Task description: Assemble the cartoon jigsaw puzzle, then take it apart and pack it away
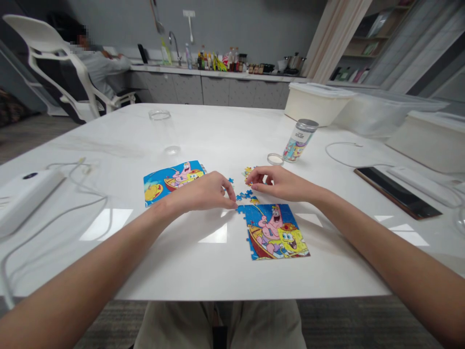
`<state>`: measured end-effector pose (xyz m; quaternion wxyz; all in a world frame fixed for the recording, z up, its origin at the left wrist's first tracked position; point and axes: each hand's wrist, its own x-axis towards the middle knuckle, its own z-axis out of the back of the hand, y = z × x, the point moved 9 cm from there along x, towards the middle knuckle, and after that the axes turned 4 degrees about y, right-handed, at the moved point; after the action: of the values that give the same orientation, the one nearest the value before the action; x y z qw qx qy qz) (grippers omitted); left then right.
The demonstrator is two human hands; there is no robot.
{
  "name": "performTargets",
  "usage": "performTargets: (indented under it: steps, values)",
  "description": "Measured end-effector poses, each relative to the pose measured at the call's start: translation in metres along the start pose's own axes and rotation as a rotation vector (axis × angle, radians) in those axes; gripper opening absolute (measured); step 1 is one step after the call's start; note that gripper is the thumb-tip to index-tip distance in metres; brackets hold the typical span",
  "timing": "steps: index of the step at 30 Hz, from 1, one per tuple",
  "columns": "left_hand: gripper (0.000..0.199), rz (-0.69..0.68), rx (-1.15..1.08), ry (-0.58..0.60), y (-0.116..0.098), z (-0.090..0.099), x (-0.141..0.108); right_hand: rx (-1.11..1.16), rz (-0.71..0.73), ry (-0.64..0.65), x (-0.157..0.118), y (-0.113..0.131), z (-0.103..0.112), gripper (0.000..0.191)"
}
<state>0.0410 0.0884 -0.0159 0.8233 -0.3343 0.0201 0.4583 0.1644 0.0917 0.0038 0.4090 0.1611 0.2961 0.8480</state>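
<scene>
Holds the left hand [212, 191] low over the white bench [174, 271], palm down, thumb and fingertips close together at the upper left corner of the partly joined puzzle [278, 230]; cannot tell from here of any piece pinched between them. Has the right hand [278, 183] just beyond the puzzle, fingers loosely curled down at the loose pieces [247, 195]; cannot tell of any grip there either. Near the front edge of the bench, lying flat between the forearms, the puzzle, with a pink starfish and a yellow sponge figure in a red boat on blue, and with bare tabs along its left side. Between and under the hands, scattered, the mostly blue and yellow loose pieces. To the left, partly behind the left hand and wrist, a picture sheet [156, 186] with the same figures. Farther back, a clear jar [160, 131] on the left, and on the right a printed canister [298, 143] with a silver top, just beside a round lid [275, 159]. At far right, a dark phone [397, 191] beside a white bar-shaped device [423, 186], with storage tubs [316, 103] behind; at far left, a white power strip [31, 194] with cables. In the background, a seated person [103, 70] and a kitchen counter [221, 72] with bottles.
</scene>
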Motion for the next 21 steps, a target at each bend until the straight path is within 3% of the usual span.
performTargets:
  steps: [4,7,11,16,21]
  values:
    - [0.024,-0.034,0.082,-0.072,-0.006,0.005,-0.003,-0.105,-0.001,-0.024,-0.001,-0.004,-0.004,0.016]
    - [0.025,-0.157,0.399,-0.235,-0.022,0.011,-0.009,-0.227,0.076,-0.033,-0.001,0.000,-0.007,0.015]
    - [0.029,-0.376,0.808,-0.169,-0.040,-0.015,-0.013,-0.356,0.217,-0.033,-0.003,0.006,-0.013,0.017]
    - [0.030,-0.422,0.902,-0.167,-0.042,-0.019,-0.015,-0.369,0.239,-0.039,-0.002,0.004,-0.014,0.018]
    - [0.030,-0.397,0.858,-0.203,-0.041,-0.012,-0.017,-0.360,0.238,-0.025,-0.003,0.004,-0.017,0.017]
